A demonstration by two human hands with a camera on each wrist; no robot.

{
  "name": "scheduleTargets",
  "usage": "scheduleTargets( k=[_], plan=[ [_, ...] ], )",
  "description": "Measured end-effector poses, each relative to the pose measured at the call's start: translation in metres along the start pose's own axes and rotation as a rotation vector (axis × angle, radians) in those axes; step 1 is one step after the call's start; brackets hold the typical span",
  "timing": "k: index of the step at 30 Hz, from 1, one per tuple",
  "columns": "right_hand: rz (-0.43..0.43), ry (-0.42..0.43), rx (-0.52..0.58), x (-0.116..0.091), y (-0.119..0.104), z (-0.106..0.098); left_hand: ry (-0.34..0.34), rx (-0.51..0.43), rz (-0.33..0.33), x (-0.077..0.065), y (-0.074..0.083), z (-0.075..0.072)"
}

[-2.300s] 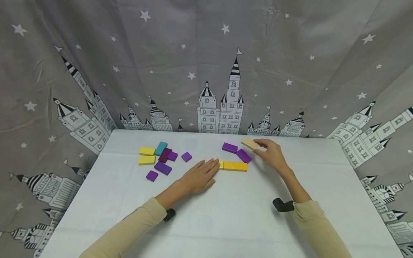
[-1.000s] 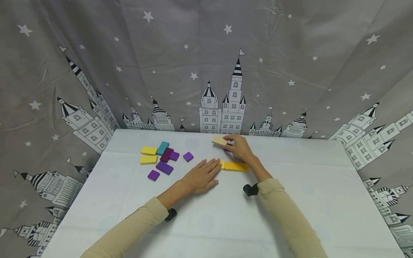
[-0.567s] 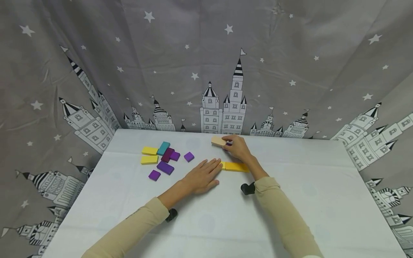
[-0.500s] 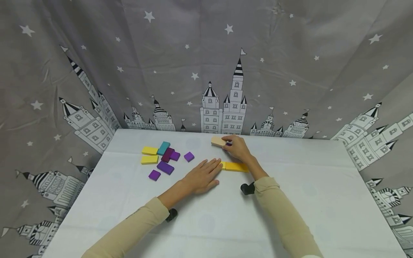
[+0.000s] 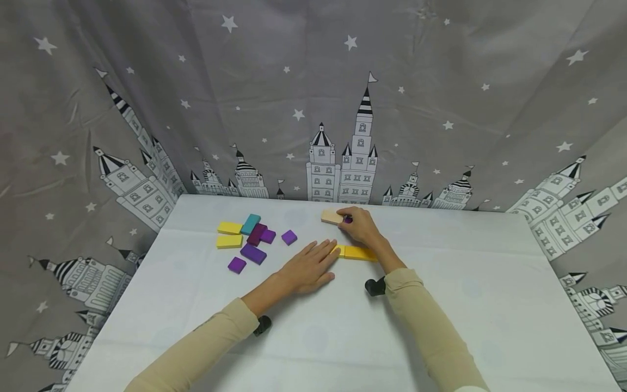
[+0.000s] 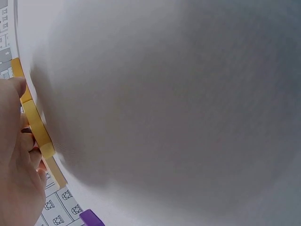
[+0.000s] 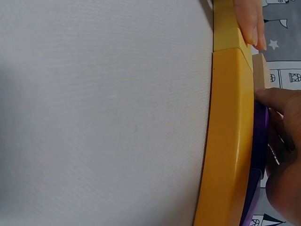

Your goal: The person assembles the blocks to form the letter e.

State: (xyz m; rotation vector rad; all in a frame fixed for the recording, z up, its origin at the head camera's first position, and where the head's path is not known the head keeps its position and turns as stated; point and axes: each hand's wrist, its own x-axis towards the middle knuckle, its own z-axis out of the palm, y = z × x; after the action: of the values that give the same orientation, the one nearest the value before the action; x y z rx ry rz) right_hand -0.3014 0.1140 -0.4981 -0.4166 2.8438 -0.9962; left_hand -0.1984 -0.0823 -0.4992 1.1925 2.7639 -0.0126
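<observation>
My right hand (image 5: 361,226) pinches the end of a beige wooden block (image 5: 331,217) near the back edge of the table. Purple blocks (image 7: 261,134) lie beneath and beside that hand, mostly hidden by it in the head view. In front of them runs a row made of an orange-yellow block (image 5: 360,253) and a lighter yellow block (image 7: 225,28). Stretched flat, my left hand (image 5: 309,267) covers most of the lighter block, its fingertips at the joint side. The left wrist view shows the yellow block (image 6: 37,125) running alongside the fingers.
Left of my hands lie loose blocks: two yellow (image 5: 229,242), one teal (image 5: 251,224), one maroon (image 5: 257,234) and several purple (image 5: 253,253). A single purple block (image 5: 289,237) sits nearest my left hand. A grey castle-print curtain (image 5: 313,98) hangs behind the white table (image 5: 313,337).
My right hand has carried the beige block leftward, from right of the purple blocks to their left, and now stays there almost still. My left hand has kept its place.
</observation>
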Motion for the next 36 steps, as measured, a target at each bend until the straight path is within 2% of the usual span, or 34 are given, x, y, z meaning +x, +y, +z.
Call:
scheduleTargets(
  k=[36],
  plan=[
    [-0.031,-0.025,0.003,-0.0006,0.0032,0.0014,-0.016,0.009,0.004,-0.0009,0.0024,-0.0025]
  ],
)
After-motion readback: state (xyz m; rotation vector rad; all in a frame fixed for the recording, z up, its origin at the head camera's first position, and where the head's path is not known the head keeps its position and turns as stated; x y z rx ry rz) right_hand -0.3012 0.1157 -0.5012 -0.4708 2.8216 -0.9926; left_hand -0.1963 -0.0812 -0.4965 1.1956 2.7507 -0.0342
